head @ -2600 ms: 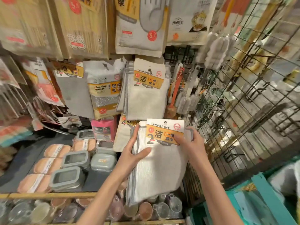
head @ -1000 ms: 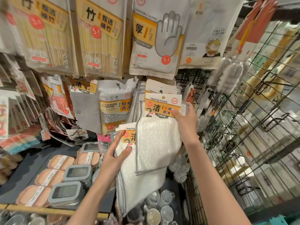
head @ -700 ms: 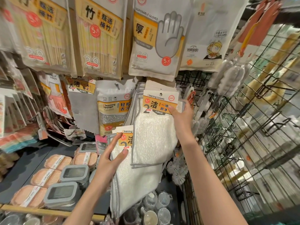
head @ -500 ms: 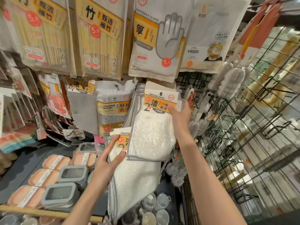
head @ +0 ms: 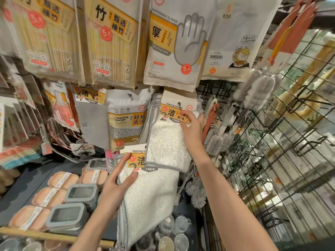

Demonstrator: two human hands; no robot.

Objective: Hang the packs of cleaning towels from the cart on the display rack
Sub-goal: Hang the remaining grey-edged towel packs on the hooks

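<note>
Nearest you, at about 7 o'clock in the head view, your left hand (head: 117, 185) grips a stack of white terry cleaning-towel packs with grey edging and orange header cards (head: 145, 194): the thumb presses the front of the top card and the fingers wrap round the stack's left edge. These packs are unhung and make up the visible work remaining. How many are in the stack cannot be told, and the cart is not in view, so any stock left there is unknown.

Just above, near centre, your right hand (head: 190, 127) pinches the orange header card of one white cleaning-towel pack (head: 166, 142) held up against the display rack (head: 215, 89). Its card sits in front of identical towel packs already hanging there (head: 178, 98) at 12 o'clock. The peg itself is hidden behind the cards, so I cannot confirm the hole is threaded on; judge this pack as at the point of hanging, not yet released.

Left of it hangs a grey cleaning-sponge pouch (head: 126, 120); above it, a disposable-gloves pouch (head: 175, 44).

Assessment: some packs hung, one in hand at the peg, a stack still to go.
</note>
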